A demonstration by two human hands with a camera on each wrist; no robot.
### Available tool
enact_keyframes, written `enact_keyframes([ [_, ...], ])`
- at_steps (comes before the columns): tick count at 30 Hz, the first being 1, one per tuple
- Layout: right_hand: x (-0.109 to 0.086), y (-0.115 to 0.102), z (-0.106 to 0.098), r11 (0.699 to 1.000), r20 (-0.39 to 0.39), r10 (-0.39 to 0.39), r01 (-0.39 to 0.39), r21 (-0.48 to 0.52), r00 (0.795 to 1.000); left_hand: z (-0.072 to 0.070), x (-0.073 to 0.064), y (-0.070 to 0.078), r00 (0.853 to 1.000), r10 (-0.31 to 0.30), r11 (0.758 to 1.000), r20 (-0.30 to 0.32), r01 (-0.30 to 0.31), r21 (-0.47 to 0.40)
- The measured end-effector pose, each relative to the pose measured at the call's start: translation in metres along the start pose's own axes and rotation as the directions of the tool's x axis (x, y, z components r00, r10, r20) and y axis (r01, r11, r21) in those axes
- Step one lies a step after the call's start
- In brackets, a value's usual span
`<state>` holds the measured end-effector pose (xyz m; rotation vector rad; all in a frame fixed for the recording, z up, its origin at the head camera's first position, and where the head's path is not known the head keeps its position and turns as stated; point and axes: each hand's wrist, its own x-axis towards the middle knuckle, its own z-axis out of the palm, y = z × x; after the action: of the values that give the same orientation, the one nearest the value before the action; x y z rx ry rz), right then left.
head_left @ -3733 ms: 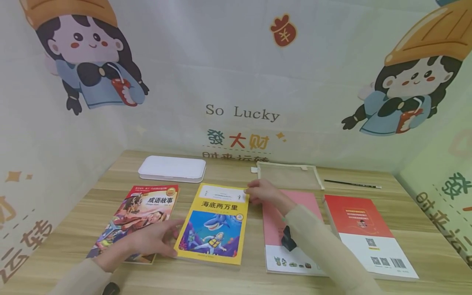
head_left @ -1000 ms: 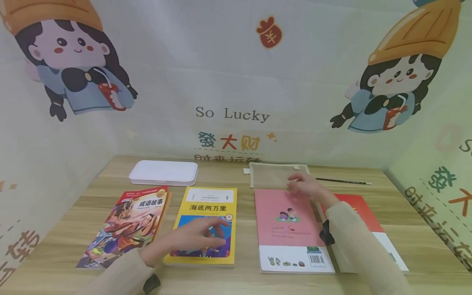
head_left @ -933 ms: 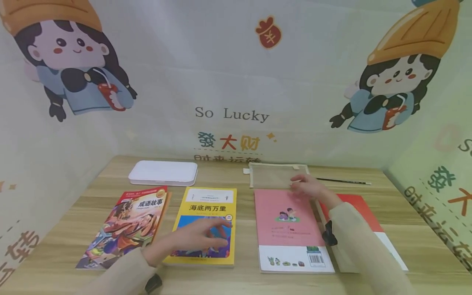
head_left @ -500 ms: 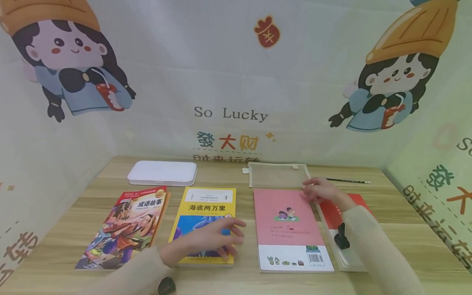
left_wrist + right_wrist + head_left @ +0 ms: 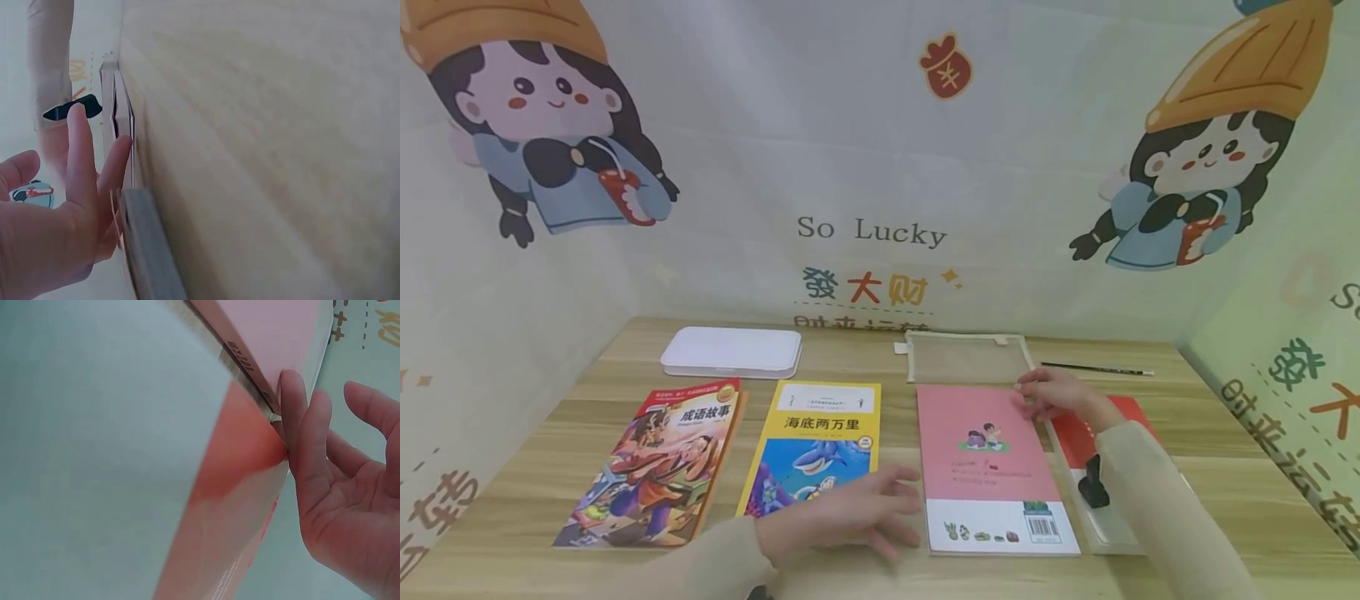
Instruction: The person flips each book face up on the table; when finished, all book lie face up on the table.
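Note:
My left hand (image 5: 850,512) is over the lower right of a yellow book (image 5: 823,422), fingers spread and pointing toward the pink-and-white book (image 5: 981,467). Its fingers are extended with nothing held in the left wrist view. At the far right corner of the pink-and-white book is my right hand (image 5: 1067,397); in the right wrist view a fingertip (image 5: 292,387) touches that corner. A red-and-white book (image 5: 1075,442) lies just right of the pink one, partly hidden by my right hand and sleeve.
A colourful book (image 5: 662,467) with a red top band lies at the left. Along the back are a white case (image 5: 732,350), a mesh zip pouch (image 5: 966,358) and a dark pencil (image 5: 1097,367). A printed cloth (image 5: 872,150) hangs behind the wooden table (image 5: 838,346).
Both hands have left the yellow book's edges and moved right. The right hand now touches the pink book's far right corner; the left has crossed the yellow book toward the pink one.

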<state>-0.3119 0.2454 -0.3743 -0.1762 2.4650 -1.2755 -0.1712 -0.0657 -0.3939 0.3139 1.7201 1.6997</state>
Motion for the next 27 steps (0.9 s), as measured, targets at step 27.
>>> enact_keyframes([
  [27,0.002,-0.006,0.004,0.997,-0.031,-0.015,0.012,-0.080,0.999,0.018,-0.001,-0.003,0.997,-0.072,0.986,0.016,0.073,-0.149],
])
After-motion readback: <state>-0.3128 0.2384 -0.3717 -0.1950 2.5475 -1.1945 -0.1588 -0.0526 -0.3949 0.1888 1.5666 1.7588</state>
